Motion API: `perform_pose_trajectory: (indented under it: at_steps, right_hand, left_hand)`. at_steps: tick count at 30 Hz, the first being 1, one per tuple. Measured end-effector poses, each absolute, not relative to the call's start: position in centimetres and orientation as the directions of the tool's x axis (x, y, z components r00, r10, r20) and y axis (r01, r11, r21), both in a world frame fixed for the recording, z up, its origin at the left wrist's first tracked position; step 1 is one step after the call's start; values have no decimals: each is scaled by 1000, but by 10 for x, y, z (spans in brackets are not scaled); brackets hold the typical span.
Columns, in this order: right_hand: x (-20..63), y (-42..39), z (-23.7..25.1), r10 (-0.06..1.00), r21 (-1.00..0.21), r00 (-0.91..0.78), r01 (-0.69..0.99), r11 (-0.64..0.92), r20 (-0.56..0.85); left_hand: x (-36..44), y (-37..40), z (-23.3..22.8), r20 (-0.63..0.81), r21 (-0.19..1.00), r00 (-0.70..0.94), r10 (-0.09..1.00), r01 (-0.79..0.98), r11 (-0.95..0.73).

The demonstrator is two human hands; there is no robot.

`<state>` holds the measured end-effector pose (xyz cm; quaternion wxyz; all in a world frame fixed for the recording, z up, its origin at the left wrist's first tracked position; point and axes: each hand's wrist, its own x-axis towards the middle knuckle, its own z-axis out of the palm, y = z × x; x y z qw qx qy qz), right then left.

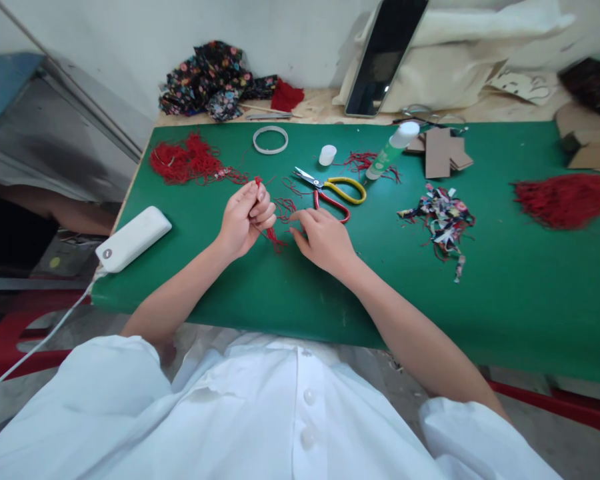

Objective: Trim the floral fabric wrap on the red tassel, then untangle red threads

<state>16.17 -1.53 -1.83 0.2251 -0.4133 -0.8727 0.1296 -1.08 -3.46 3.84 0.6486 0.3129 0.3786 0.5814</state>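
My left hand is closed around a small bundle of red thread; its top end sticks out above my fingers and its tail hangs below. My right hand rests on the green mat, fingertips pinching or touching loose red strands next to the bundle. Scissors with one yellow and one red handle lie just beyond my right hand, blades pointing left.
A red thread pile, white ring, small white cap, glue bottle, cardboard pieces, fabric scraps and a red tassel bundle lie on the mat. A white power bank sits at the left edge.
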Motion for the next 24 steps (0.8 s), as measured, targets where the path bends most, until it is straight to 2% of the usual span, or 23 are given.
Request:
perform_pose_trajectory:
  at_steps: [4, 11, 18, 24]
  right_hand:
    - [164, -11, -21, 809, -245, -548, 772, 586, 212]
    - [159, -13, -16, 816, -236, -576, 788, 568, 41]
    - [159, -13, -19, 816, -241, -576, 787, 568, 45]
    - [162, -10, -21, 802, -314, -565, 739, 596, 192]
  left_hand:
    - [-10, -36, 40, -144, 819, 52, 988, -554, 149]
    - [-10, -36, 39, -179, 788, 63, 982, -588, 182]
    - [-10, -36, 37, -140, 784, 73, 988, -601, 155]
    - [-11, -36, 41, -165, 782, 9, 986, -609, 137]
